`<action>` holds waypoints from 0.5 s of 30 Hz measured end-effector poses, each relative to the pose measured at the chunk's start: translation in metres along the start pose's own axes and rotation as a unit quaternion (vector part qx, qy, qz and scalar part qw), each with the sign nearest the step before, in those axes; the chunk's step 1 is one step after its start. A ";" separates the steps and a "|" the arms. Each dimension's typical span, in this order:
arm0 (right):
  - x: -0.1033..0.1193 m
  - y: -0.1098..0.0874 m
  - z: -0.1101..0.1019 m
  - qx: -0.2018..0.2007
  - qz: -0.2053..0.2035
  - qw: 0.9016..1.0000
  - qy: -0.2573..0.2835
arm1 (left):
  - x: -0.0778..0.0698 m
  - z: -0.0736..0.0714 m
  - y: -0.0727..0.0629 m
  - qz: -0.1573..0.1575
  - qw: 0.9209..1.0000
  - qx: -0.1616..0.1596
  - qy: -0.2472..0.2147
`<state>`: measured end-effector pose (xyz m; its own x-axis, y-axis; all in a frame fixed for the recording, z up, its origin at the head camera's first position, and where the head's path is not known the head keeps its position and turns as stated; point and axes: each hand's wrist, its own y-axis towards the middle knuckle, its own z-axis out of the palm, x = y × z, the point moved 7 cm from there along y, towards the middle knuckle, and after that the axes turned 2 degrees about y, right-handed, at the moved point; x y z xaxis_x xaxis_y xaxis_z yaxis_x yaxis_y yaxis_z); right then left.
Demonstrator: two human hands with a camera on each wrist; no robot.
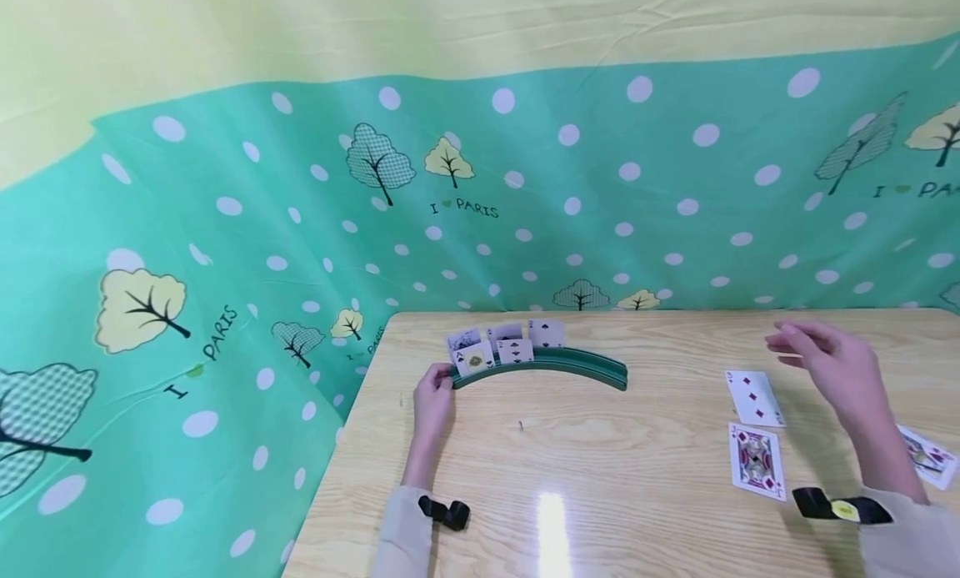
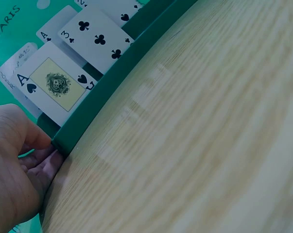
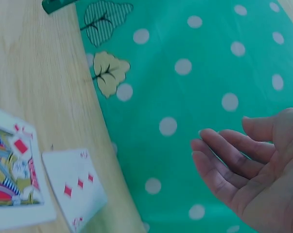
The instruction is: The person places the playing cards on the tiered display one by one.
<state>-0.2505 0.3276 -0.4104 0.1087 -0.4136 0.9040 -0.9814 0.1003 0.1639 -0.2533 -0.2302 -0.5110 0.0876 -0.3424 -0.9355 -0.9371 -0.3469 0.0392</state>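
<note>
A curved green card holder stands on the table with playing cards in two rows. At its left end my left hand grips the rim between thumb and curled fingers. In the front row are the ace of spades and the three of clubs. Behind them show a joker, an ace of clubs, partly hidden, and a two. My right hand hovers over the table's right side, fingers loosely bent and holding nothing. Nearest it lie the three of diamonds and a diamond face card.
Another face card lies beyond my right forearm, partly covered by it. A green dotted cloth hangs along the table's back and left edges. Light glares on the wooden table near the front.
</note>
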 end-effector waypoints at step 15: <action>-0.026 -0.005 -0.023 -0.011 0.053 0.999 0.004 | 0.002 -0.002 -0.001 0.004 1.000 -0.007 -0.002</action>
<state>-0.2445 0.3590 -0.4258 0.0050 -0.3922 0.9199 -0.9839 0.1625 0.0746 -0.2516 -0.2327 -0.5125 0.0785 -0.3414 -0.9366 -0.9330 -0.3560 0.0516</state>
